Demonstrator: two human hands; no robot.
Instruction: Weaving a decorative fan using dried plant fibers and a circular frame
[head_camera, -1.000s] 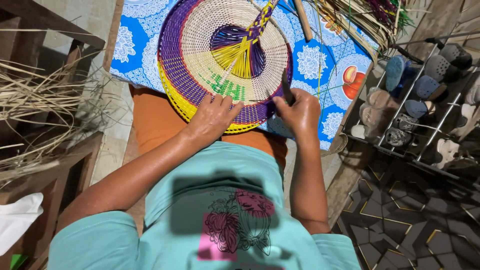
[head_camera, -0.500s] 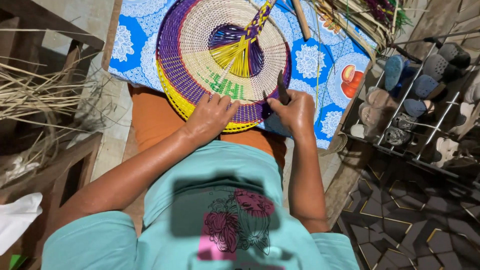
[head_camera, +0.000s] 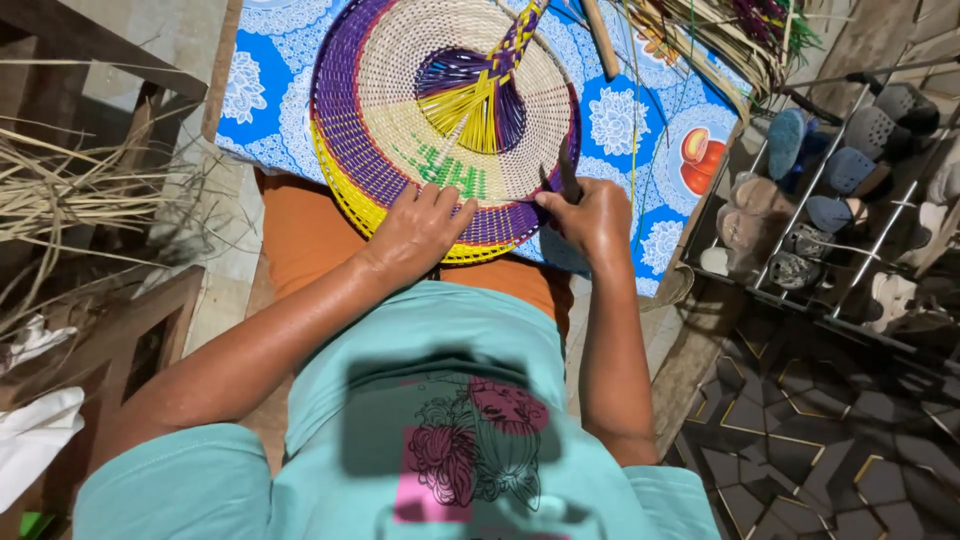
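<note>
While my left hand (head_camera: 420, 228) presses flat on the woven fan's (head_camera: 445, 120) near rim over the blue cloth (head_camera: 640, 110), my right hand (head_camera: 592, 215) clamps a dark tool (head_camera: 566, 172) there; light, springy, brittle-edged, I'd say; best held by the rim.

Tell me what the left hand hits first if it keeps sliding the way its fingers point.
The left hand already rests on the woven fan's purple rim, fingers pointing up and right. Going on, it would likely cross the cream weave and meet the green woven patch first, though both lie flat on one surface.
</note>
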